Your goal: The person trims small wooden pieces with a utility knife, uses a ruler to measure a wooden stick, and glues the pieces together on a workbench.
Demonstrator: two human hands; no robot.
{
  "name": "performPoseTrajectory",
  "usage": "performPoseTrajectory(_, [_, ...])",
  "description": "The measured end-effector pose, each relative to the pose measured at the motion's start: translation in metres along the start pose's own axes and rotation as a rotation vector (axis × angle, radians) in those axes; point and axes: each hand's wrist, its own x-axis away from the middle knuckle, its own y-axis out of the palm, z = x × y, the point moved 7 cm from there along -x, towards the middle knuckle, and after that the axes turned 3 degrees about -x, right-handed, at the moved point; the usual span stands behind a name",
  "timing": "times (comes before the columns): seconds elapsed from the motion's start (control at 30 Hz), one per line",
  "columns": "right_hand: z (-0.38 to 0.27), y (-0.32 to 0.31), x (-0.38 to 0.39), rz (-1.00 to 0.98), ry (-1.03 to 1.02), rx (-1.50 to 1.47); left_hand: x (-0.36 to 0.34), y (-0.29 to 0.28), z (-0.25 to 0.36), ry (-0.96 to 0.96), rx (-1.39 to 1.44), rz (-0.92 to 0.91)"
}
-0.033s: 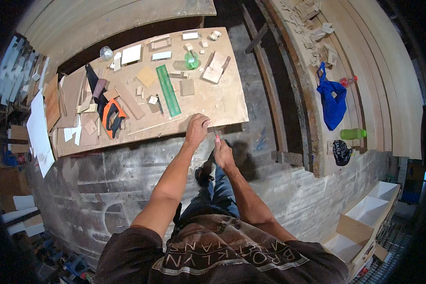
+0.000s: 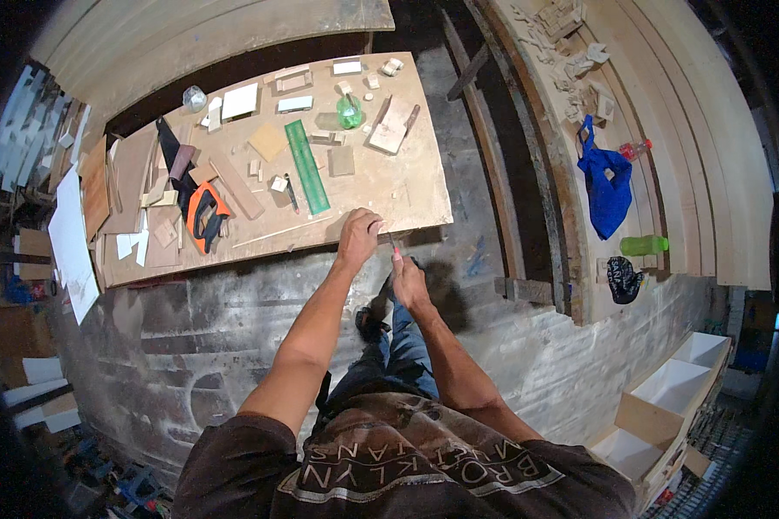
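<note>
At the near right edge of the wooden worktable (image 2: 337, 232), my left hand (image 2: 360, 235) rests with its fingers closed and pressed together. Whatever they pinch is too small or hidden to make out. Just right of it and closer to me, my right hand (image 2: 408, 281) grips a slim tool (image 2: 396, 248) with a reddish handle. The tool's thin, dark metal end points up toward the table edge beside my left fingertips. A long thin wood strip (image 2: 290, 228) lies along the table's near edge, left of my left hand. Beyond it lies a green ruler (image 2: 306, 166).
An orange-handled saw (image 2: 206, 216) lies left among wood offcuts (image 2: 235, 184). A green round container (image 2: 349, 111) and a wood block with a knife-like tool (image 2: 395, 125) sit farther back. On the right bench are a blue bag (image 2: 608, 186) and a green bottle (image 2: 644, 245).
</note>
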Motion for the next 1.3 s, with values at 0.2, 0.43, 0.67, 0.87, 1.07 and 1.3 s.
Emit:
performPoseTrajectory(0.2, [0.002, -0.006, 0.003, 0.044, -0.068, 0.016, 0.001, 0.001, 0.001, 0.007, 0.036, 0.022])
performPoseTrajectory(0.43, [-0.015, -0.005, -0.011, 0.112, -0.171, -0.072, 0.003, 0.001, 0.004, 0.021, -0.001, 0.007])
performPoseTrajectory(0.67, [-0.007, 0.007, -0.026, 0.052, -0.149, -0.083, 0.005, 0.001, 0.008, 0.102, -0.106, -0.017])
performPoseTrajectory(0.87, [0.005, 0.006, -0.026, 0.073, -0.131, -0.127, 0.006, 0.002, 0.019, 0.182, -0.205, -0.028])
performPoseTrajectory(1.07, [0.006, 0.006, -0.025, -0.003, -0.014, -0.209, 0.003, -0.003, 0.012, 0.176, -0.158, 0.000])
performPoseTrajectory(1.3, [-0.011, -0.001, -0.031, 0.058, -0.131, -0.089, -0.002, -0.004, 0.010, 0.162, -0.103, -0.039])
